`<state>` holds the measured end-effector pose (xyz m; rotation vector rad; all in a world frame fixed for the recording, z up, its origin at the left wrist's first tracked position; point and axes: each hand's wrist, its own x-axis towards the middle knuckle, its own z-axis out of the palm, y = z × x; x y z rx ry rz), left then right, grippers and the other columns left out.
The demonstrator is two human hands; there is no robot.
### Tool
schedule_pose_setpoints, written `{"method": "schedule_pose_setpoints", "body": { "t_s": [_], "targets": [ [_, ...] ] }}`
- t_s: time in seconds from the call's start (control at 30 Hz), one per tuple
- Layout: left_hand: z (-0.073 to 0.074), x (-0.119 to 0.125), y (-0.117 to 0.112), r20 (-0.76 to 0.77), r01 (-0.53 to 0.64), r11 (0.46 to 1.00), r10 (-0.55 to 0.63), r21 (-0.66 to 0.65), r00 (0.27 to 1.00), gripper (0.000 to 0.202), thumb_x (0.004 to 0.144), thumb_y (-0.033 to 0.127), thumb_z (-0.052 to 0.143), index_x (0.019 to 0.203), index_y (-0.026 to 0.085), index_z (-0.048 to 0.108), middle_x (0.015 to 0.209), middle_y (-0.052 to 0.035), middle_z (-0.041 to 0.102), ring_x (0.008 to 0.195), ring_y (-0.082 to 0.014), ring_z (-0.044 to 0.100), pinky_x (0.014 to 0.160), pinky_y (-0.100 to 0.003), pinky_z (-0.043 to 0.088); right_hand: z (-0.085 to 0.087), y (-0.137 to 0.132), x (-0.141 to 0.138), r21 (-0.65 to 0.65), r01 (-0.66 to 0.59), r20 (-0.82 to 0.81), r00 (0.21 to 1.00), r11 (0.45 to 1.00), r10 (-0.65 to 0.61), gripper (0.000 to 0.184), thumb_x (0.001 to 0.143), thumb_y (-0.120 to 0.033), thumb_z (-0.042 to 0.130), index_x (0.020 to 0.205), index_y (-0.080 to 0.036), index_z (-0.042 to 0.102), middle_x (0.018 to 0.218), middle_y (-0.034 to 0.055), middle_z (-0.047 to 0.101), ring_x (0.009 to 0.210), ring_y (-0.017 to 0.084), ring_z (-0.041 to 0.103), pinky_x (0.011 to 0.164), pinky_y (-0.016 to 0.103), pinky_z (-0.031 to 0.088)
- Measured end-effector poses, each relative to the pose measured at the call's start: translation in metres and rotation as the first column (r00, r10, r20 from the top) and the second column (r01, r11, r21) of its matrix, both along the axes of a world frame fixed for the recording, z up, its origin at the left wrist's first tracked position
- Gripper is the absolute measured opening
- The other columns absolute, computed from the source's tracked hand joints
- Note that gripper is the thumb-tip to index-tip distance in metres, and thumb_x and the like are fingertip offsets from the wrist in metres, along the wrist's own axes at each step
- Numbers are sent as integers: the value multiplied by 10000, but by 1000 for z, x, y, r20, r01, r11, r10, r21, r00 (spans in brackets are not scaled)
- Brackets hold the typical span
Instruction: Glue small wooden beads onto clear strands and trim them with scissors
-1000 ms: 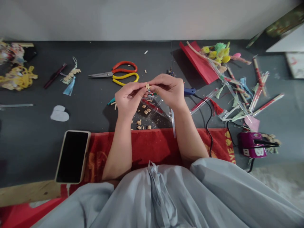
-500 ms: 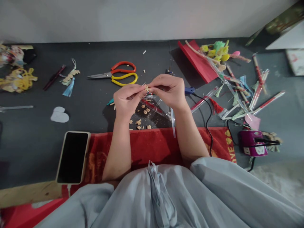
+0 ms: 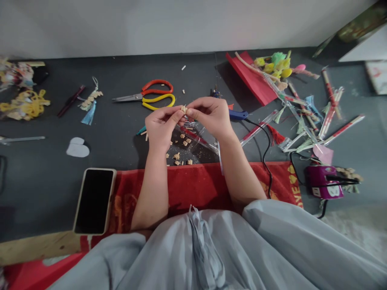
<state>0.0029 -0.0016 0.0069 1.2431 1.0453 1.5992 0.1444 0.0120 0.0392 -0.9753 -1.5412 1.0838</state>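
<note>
Between the fingertips of my two hands is a small pale wooden piece, notched and knobbly in outline. My left hand pinches it from the left, thumb against forefinger. From the other side my right hand also pinches it, with its fingers closed. Both hands are held over the dark table. Under them lie similar small wooden pieces, crumbs and a clear-and-red plastic strip. Scissors with one red and one yellow handle lie just beyond my left hand.
A blue-handled corded tool lies right of my right hand. Farther right are red paper, tasselled sticks and a purple box. A phone rests at the left beside a red towel. A tasselled charm lies far left.
The wooden piece and both hands' fingertips have shifted slightly left. My right hand has turned a little, and a thin needle-like thing above the fingers no longer shows.
</note>
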Motion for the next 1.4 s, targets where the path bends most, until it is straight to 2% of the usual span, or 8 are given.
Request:
{"method": "schedule_pose_setpoints", "body": {
  "t_s": [0.17, 0.33, 0.5, 0.67, 0.83, 1.03, 1.23, 1.4],
  "targets": [
    [2, -2, 0, 52, 35, 999, -35, -12, 998, 235, 693, 459, 755, 755, 237, 711, 672, 32, 705, 529, -52, 628, 476, -172, 511, 1, 1, 1, -24, -26, -31, 999, 999, 26, 354, 710, -520, 724, 753, -170, 690, 657, -35, 638, 570, 51, 571, 540, 202, 504],
    [6, -3, -2, 40, 36, 999, -37, 10, 999, 174, 709, 400, 759, 770, 238, 739, 688, 32, 715, 520, -54, 628, 474, -174, 508, 2, 0, 4, -3, -59, -39, 998, 998, 59, 285, 734, -449, 731, 792, -171, 712, 702, -29, 664, 607, 55, 602, 578, 202, 522],
    [11, -3, -5, -92, 2, 994, 8, 112, 996, 119, 773, 338, 717, 837, 244, 753, 738, 19, 723, 569, -66, 641, 533, -197, 527, 4, -2, 6, 125, -15, 13, 1000, 992, 14, 224, 774, -402, 708, 878, -205, 726, 837, -7, 697, 785, 95, 656, 715, 241, 548],
    [13, -2, -7, -121, -56, 975, 84, 217, 989, 90, 766, 307, 728, 839, 258, 749, 771, 20, 727, 590, -72, 644, 527, -198, 517, 5, -3, 8, 239, -8, 47, 999, 971, -3, 148, 797, -333, 695, 878, -213, 725, 837, -11, 699, 782, 90, 652, 697, 230, 534],
    [16, -3, -7, -178, -44, 962, 94, 269, 979, 92, 775, 307, 720, 858, 275, 747, 798, 16, 737, 664, -93, 666, 573, -219, 531, 5, -4, 7, 277, 1, 34, 999, 961, -10, 123, 800, -295, 693, 887, -214, 722, 851, -10, 705, 788, 89, 652, 680, 224, 529],
    [16, -4, -4, -219, -80, 930, 167, 359, 961, 81, 771, 303, 725, 845, 280, 748, 774, 22, 742, 725, -106, 684, 668, -244, 542, 4, -4, 6, 314, 14, 56, 998, 949, -33, 123, 784, -325, 712, 869, -237, 731, 820, -20, 711, 768, 94, 644, 660, 235, 521],
    [17, -4, -5, -232, -75, 911, 182, 406, 956, 74, 767, 268, 730, 836, 288, 748, 753, 38, 744, 698, -97, 683, 674, -243, 539, 3, -3, 5, 361, 32, 80, 995, 932, -65, 126, 801, -357, 690, 841, -244, 728, 796, -22, 709, 765, 102, 642, 707, 267, 528],
    [16, -4, -5, -201, -90, 899, 192, 429, 960, 146, 739, 198, 752, 846, 297, 749, 761, 47, 750, 701, -90, 686, 661, -224, 535, 3, -3, 4, 368, 36, 85, 994, 929, -73, 147, 801, -370, 687, 827, -231, 726, 782, -14, 710, 750, 103, 640, 698, 269, 529]
  ]
}}
